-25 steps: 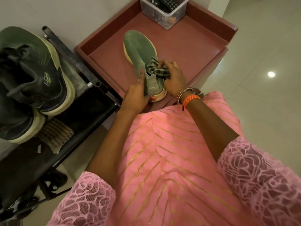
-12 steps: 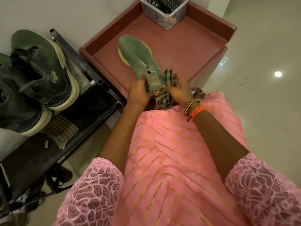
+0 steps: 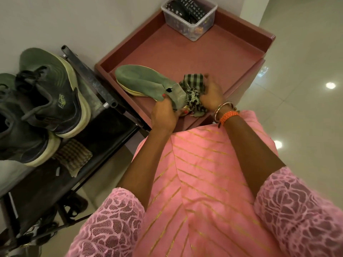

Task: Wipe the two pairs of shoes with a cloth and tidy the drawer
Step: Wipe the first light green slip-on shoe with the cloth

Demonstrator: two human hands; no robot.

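Note:
A green suede shoe (image 3: pixel 144 81) lies tilted over the open maroon drawer (image 3: pixel 213 58), toe pointing left. My left hand (image 3: pixel 163 114) grips its heel end. My right hand (image 3: pixel 211 93) holds a green-and-black striped cloth (image 3: pixel 194 84) against the shoe's heel; frayed cloth ends hang below. A pair of dark green sneakers (image 3: pixel 50 95) with pale soles stands on the black rack at the left.
A clear plastic box (image 3: pixel 189 17) with remote controls sits at the drawer's far corner. A folded checked cloth (image 3: pixel 73 157) lies on the black metal rack (image 3: pixel 89 75). More footwear sits on the rack's lower shelf. Glossy tiled floor lies to the right.
The shoe has turned from pointing away to pointing left and sits lower toward the drawer's near edge. My right hand with the cloth moved from the shoe's top to its heel.

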